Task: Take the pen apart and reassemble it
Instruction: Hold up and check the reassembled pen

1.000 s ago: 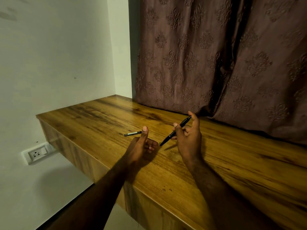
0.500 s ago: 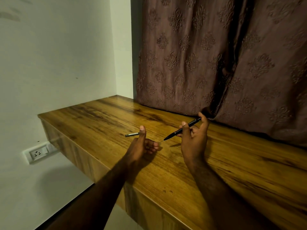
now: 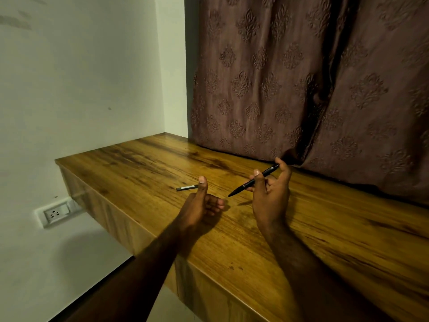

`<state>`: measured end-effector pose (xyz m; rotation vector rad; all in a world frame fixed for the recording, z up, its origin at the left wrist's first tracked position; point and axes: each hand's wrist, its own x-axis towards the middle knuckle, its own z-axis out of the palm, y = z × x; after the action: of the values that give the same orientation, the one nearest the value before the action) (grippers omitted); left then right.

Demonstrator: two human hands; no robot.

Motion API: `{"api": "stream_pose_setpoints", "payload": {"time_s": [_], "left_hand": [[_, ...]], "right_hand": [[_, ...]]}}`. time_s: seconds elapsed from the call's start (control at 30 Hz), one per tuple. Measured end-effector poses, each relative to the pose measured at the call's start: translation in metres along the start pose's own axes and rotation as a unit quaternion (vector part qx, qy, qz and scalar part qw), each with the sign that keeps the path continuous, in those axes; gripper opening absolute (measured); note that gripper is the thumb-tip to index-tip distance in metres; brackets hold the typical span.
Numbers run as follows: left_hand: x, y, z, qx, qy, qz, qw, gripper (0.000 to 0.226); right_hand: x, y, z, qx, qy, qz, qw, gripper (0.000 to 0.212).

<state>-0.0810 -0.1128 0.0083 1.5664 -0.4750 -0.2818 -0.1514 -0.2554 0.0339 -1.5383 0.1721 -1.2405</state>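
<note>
Black pen (image 3: 253,180) pinched in right hand (image 3: 270,196), tip slanting down-left.
Left hand (image 3: 201,203) curled w/ thumb up, gripping nothing visible; small pen part (image 3: 186,188) on wooden desk (image 3: 325,228) just behind thumb, lying crosswise.

Right hand (image 3: 270,196) pinching black pen (image 3: 253,180) above wooden desk (image 3: 325,228), left hand (image 3: 200,205) curled, thumb up
</note>
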Motion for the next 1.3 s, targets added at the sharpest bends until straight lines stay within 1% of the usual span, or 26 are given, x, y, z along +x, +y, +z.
{"api": "stream_pose_setpoints", "payload": {"time_s": [0.33,0.67,0.87,0.9,0.93,1.0,1.03,1.07,1.17,1.23,1.3], "left_hand": [[0.001,-0.003,-0.002,0.006,-0.008,0.003,1.0,0.1],[-0.002,-0.001,-0.001,0.007,-0.019,0.004,1.0,0.1],[-0.004,-0.001,-0.003,0.01,-0.028,-0.001,1.0,0.1],[-0.003,-0.001,-0.003,0.004,-0.036,-0.002,0.999,0.095],[-0.004,-0.002,-0.003,-0.01,-0.05,-0.009,0.999,0.085],[-0.005,-0.006,-0.002,-0.07,-0.1,-0.035,0.992,0.057],[-0.005,-0.009,-0.003,-0.09,-0.109,-0.042,0.989,0.05],[-0.004,-0.011,-0.003,-0.09,-0.1,-0.043,0.99,0.047],[-0.008,-0.006,-0.001,-0.092,-0.026,-0.028,0.995,0.026],[-0.01,-0.001,0.0,-0.087,0.008,-0.003,0.996,0.02],[-0.008,0.0,-0.002,-0.092,0.038,0.016,0.995,0.017]], "right_hand": [[-0.001,0.002,0.001,-0.011,-0.002,-0.003,1.0,0.051],[-0.008,0.004,0.005,-0.049,-0.033,-0.028,0.998,0.05],[-0.014,0.007,0.007,-0.063,-0.066,-0.026,0.996,0.053],[-0.014,0.008,0.007,-0.066,-0.069,-0.026,0.995,0.054],[-0.014,0.008,0.007,-0.069,-0.07,-0.026,0.995,0.055],[-0.014,0.006,0.007,-0.068,-0.068,-0.021,0.995,0.056],[-0.015,0.004,0.008,-0.059,-0.066,-0.013,0.996,0.056],[-0.015,0.003,0.008,-0.039,-0.063,0.0,0.997,0.055],[-0.012,0.0,0.007,0.048,-0.042,0.07,0.996,0.051],[-0.009,0.0,0.005,0.069,-0.035,0.109,0.991,0.047],[-0.007,0.003,0.003,0.075,-0.041,0.144,0.986,0.038]]}}
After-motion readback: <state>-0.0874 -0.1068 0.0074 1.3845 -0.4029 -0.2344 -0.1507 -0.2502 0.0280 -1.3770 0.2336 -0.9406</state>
